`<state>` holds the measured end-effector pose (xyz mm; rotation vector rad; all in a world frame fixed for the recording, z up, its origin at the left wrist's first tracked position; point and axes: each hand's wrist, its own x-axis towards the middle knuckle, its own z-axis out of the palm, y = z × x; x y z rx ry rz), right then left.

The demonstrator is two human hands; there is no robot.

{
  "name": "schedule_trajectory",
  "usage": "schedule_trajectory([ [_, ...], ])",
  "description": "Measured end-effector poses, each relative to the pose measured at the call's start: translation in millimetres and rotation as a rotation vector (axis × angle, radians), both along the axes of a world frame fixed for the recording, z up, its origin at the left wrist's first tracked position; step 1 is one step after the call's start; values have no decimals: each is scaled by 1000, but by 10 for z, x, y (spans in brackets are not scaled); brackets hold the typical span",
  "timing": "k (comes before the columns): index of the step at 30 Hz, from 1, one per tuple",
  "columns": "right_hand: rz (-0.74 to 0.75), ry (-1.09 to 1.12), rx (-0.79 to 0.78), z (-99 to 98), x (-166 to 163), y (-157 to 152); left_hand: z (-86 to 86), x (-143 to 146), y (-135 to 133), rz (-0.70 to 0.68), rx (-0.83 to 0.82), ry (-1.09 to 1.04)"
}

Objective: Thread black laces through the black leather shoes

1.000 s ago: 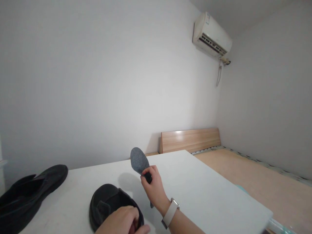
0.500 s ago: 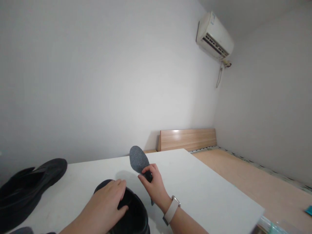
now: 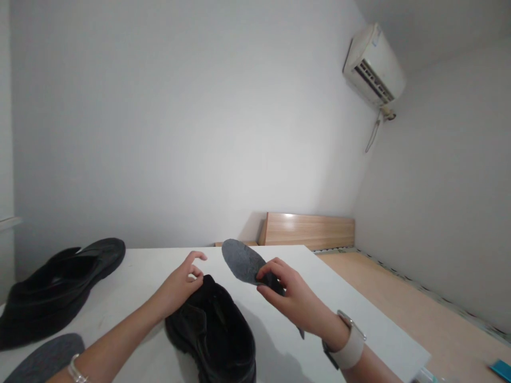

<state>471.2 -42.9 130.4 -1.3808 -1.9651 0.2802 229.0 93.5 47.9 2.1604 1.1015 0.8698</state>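
Note:
A black shoe [image 3: 229,340] is on the white table in front of me, its opening towards me. My left hand [image 3: 181,284] is at its raised tongue, thumb and curled fingers pinching the edge while the index finger arches away. In my right hand [image 3: 289,290] is a grey insole [image 3: 243,260], gripped around its middle between thumb and fingers. The insole is tilted above the table, to the right of the shoe, with its wide end pointing away to the left. Part of it is hidden behind my fingers.
Another black shoe [image 3: 59,292] lies at the left of the white table [image 3: 139,271]. A second grey insole [image 3: 46,359] is near my left forearm. Past the table's right edge is a tan bed-like surface [image 3: 399,287] with a wooden headboard [image 3: 311,230].
My left hand has moved from over the shoe's opening to its tongue, uncovering the opening. My right hand has shifted right with the insole, which now lies flatter. The camera view has shifted too.

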Motion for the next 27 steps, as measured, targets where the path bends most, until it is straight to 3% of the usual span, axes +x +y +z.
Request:
schedule_trajectory([
  [5, 40, -364, -128, 417, -96, -232, 5, -42, 18, -184, -36, -41],
  [13, 33, -702, -354, 762, -309, -472, 169, -339, -59, -376, -212, 147],
  [17, 7, -798, -420, 806, -450, -535, 169, -428, 5, -439, -261, 236],
  [27, 29, -1082, -475, 695, -884, -361, 222, -432, -46, -406, -298, 338],
])
